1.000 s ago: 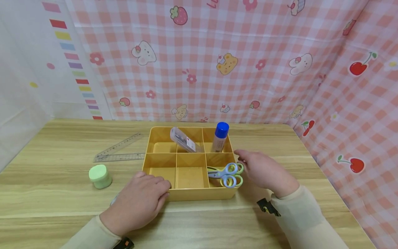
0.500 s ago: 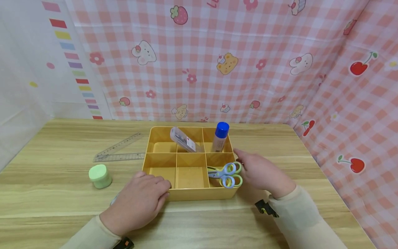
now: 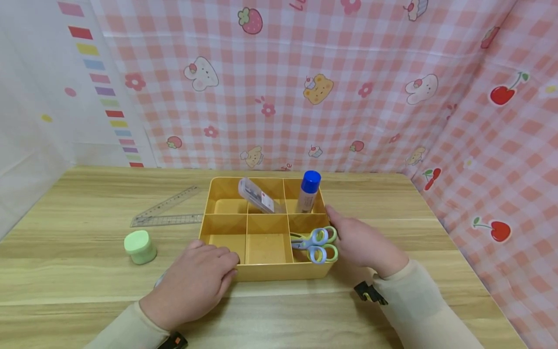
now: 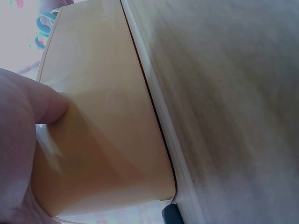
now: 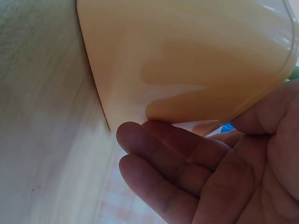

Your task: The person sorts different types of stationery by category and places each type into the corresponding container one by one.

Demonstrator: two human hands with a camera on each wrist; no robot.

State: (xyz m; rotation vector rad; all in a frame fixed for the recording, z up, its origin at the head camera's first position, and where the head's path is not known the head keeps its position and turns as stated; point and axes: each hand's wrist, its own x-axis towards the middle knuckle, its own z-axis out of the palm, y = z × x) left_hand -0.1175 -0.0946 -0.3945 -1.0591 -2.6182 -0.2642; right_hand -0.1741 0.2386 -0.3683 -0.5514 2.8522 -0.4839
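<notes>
A yellow organizer box (image 3: pixel 279 273) with several compartments sits on the table. My left hand (image 3: pixel 196 281) grips its front left corner, fingers over the rim and thumb (image 4: pixel 52 108) against the front wall. At the right side wall is my right hand (image 3: pixel 364 240), its fingers (image 5: pixel 154 151) loosely bent beside the wall and the thumb near the rim. Scissors (image 3: pixel 319 236) with blue and green handles lean out of the front right compartment. Behind them stands a glue stick (image 3: pixel 311 183) with a blue cap. A slim translucent case (image 3: pixel 258 195) tilts in the back middle compartment.
Left of the box lies a clear set square (image 3: pixel 167 221), its right part hidden by the box. A light green lidded jar (image 3: pixel 140 247) stands nearer the front. A checked cloth (image 3: pixel 279 97) hangs behind the wooden table (image 3: pixel 65 208).
My right hand has moved slightly left, closer against the box's right wall. The scissors' handles have shifted a little to the left. My left hand has stayed in place.
</notes>
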